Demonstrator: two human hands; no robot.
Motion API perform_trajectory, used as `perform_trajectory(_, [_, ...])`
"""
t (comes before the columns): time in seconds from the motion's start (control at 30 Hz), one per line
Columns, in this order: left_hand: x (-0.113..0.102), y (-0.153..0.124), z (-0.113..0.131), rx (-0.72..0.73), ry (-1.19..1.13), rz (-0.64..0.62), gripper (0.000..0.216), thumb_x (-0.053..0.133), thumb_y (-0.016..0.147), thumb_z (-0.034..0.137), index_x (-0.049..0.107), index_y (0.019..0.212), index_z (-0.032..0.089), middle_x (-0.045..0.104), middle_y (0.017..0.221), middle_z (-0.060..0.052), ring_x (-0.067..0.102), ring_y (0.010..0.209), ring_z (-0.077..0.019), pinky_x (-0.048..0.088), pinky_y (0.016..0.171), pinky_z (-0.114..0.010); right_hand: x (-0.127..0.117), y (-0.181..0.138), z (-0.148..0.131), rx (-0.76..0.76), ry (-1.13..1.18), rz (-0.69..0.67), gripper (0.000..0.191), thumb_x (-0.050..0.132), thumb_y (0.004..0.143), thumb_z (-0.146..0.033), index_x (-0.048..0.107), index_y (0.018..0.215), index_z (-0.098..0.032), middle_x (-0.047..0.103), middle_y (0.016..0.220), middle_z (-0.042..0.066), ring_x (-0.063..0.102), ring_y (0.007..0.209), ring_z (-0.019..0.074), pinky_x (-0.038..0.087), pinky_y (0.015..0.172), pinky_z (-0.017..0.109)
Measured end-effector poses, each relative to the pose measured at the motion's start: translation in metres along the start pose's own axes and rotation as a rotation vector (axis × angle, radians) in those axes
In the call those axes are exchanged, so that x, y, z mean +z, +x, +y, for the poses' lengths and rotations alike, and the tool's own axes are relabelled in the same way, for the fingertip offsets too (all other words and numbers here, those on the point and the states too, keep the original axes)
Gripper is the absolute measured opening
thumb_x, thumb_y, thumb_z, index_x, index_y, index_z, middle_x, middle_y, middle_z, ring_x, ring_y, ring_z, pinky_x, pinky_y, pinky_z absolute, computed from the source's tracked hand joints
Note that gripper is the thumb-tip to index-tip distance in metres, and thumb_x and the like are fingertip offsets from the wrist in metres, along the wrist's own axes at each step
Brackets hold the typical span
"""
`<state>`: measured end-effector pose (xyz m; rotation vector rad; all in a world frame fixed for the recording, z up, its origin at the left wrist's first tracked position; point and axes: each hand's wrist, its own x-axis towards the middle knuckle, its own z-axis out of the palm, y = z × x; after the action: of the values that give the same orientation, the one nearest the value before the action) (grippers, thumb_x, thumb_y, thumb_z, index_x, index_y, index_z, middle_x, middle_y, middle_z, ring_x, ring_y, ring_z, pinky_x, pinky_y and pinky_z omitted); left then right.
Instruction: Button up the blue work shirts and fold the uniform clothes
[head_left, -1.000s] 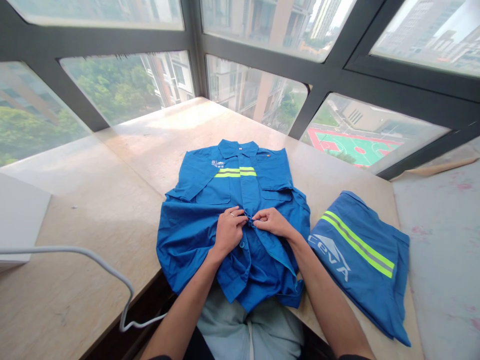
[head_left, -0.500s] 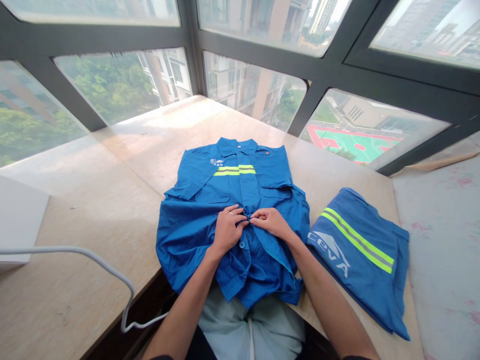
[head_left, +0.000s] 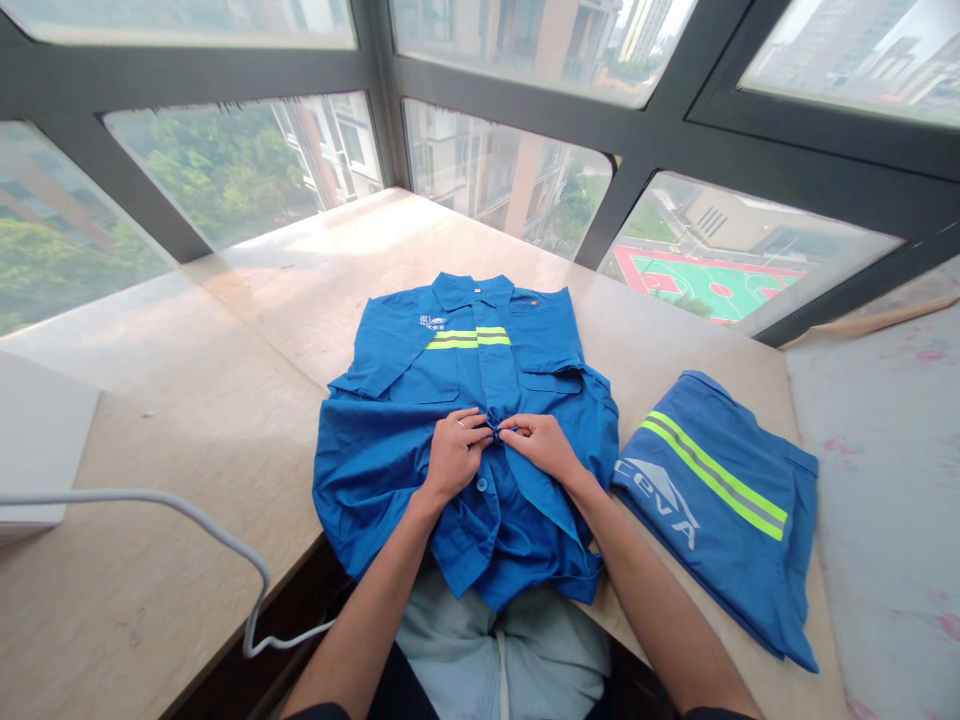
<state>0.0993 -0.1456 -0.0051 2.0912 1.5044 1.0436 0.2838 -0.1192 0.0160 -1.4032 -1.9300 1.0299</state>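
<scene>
A blue work jacket [head_left: 420,470] with yellow-green reflective strips lies front up before me, its collar pointing away. My left hand [head_left: 456,452] pinches the front placket near the middle, a ring on one finger. Opposite it, my right hand [head_left: 544,445] pinches the other front edge, and the fingertips of both nearly meet over bunched cloth. Whatever button sits between the fingertips is too small to make out. Just below shows a loose button [head_left: 482,484] on the left front panel. The lower front hangs parted over the counter's edge toward my lap.
To the right lies a folded blue garment [head_left: 712,500] with a reflective stripe and white lettering. A white cable [head_left: 217,545] loops at the left, near a white box [head_left: 37,430]. Windows [head_left: 510,180] border the stone-like counter [head_left: 247,370].
Both hands stay at the same spot on the placket, with only slight finger movement. The cloth between the fingertips has shifted a little.
</scene>
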Motion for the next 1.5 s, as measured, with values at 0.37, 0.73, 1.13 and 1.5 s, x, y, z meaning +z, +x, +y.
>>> perform_trajectory(0.37, [-0.002,-0.001,0.003,-0.081,-0.161,0.032,0.019,0.066,0.082,0.012,0.078,0.084,0.027,0.076,0.104,-0.003,0.064,0.111,-0.0238,0.048,0.099,-0.045,-0.001,-0.002,-0.006,-0.056,-0.198,-0.045,0.024,0.049,0.084,-0.025,0.07,0.096,-0.022,0.053,0.054,-0.004,0.045,0.051,0.0143,0.03,0.057,0.026])
perform_trajectory(0.73, [-0.019,-0.007,0.007,-0.298,-0.556,0.201,0.018,0.053,0.091,0.031,0.064,0.096,0.018,0.07,0.106,-0.007,0.064,0.098,-0.0194,0.05,0.09,-0.032,-0.019,0.008,0.012,0.135,0.369,0.206,0.02,0.047,0.076,-0.04,0.041,0.066,-0.024,0.045,0.067,0.0,0.042,0.069,0.0175,0.041,0.069,0.029])
perform_trajectory(1.13, [-0.02,0.015,0.031,-0.29,0.063,-0.055,0.025,0.057,0.087,0.038,0.055,0.069,0.022,0.055,0.06,0.0,0.053,0.063,-0.0176,0.037,0.06,-0.029,-0.053,-0.012,-0.016,0.147,0.442,-0.412,0.01,0.05,0.069,-0.029,0.047,0.067,-0.02,0.042,0.065,-0.004,0.035,0.06,0.0117,0.029,0.056,0.024])
perform_trajectory(1.5, [0.017,0.044,0.025,-0.051,0.195,0.009,0.017,0.064,0.084,0.023,0.071,0.099,0.023,0.07,0.116,-0.008,0.056,0.12,-0.028,0.036,0.098,-0.046,-0.077,-0.019,-0.023,0.069,-0.037,-0.428,0.026,0.061,0.085,-0.042,0.055,0.074,-0.02,0.052,0.064,-0.003,0.044,0.058,0.0119,0.034,0.054,0.024])
